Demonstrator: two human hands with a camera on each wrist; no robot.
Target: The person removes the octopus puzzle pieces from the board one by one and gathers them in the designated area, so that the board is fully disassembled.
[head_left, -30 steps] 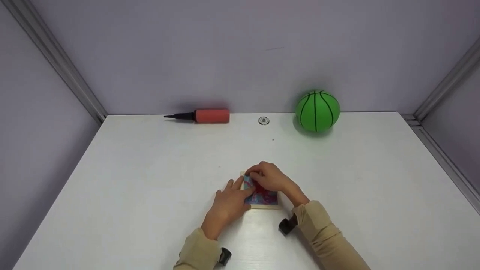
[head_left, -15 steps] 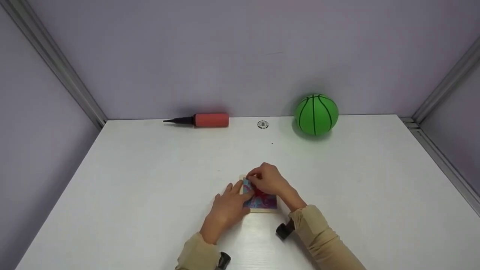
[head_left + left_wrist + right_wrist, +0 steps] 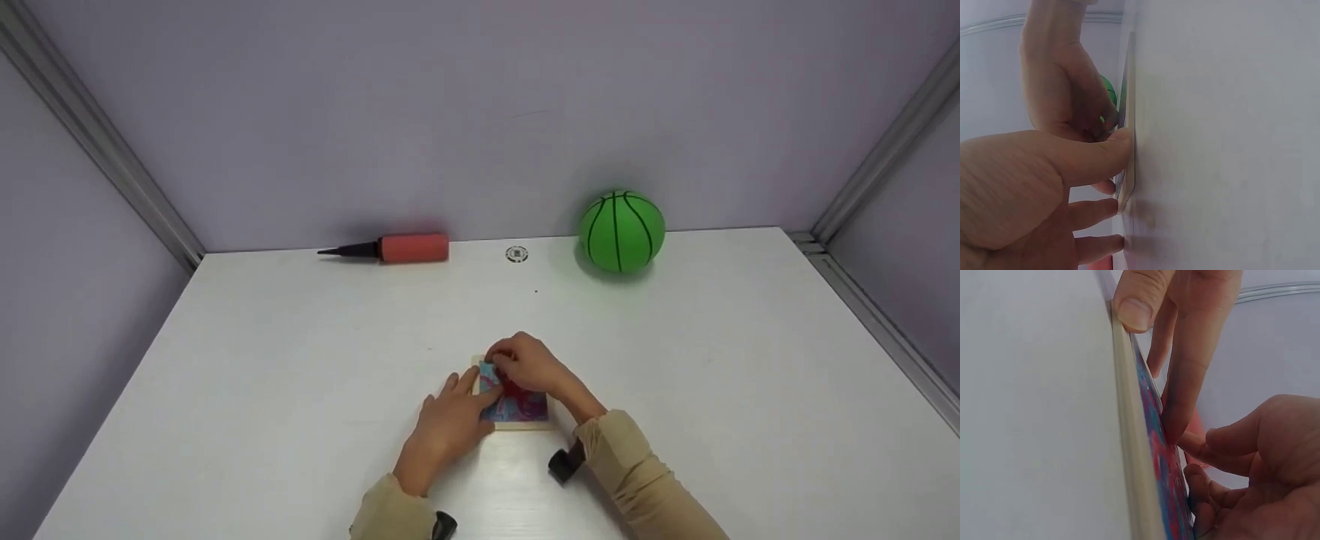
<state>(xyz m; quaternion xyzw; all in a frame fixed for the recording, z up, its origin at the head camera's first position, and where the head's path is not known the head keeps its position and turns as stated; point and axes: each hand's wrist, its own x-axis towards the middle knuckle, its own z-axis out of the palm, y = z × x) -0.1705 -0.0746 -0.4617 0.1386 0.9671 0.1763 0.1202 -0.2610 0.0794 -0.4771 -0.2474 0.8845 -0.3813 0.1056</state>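
A small flat board (image 3: 525, 426) with a pale wooden rim and a blue, pink and red picture (image 3: 517, 411) lies on the white table. My left hand (image 3: 448, 421) rests at its left side in the head view. The left thumb touches the near rim, the index finger lies on the picture, and the other fingers reach along the left edge. My right hand (image 3: 531, 367) is over the far left part of the picture, fingers bent and fingertips low on it. In the right wrist view, the right thumb (image 3: 1230, 439) and index finger come close together; anything between them is hidden.
At the back of the table (image 3: 300, 360) lie a red hand pump (image 3: 414, 248) with a black nozzle and a round black-and-white mark (image 3: 517, 254). A green ball (image 3: 622, 232) with black lines stands at the back right, near the grey wall.
The head view has shifted slightly, so everything sits a little lower and further left. Both hands stay on the board, with only small movement of the right fingers.
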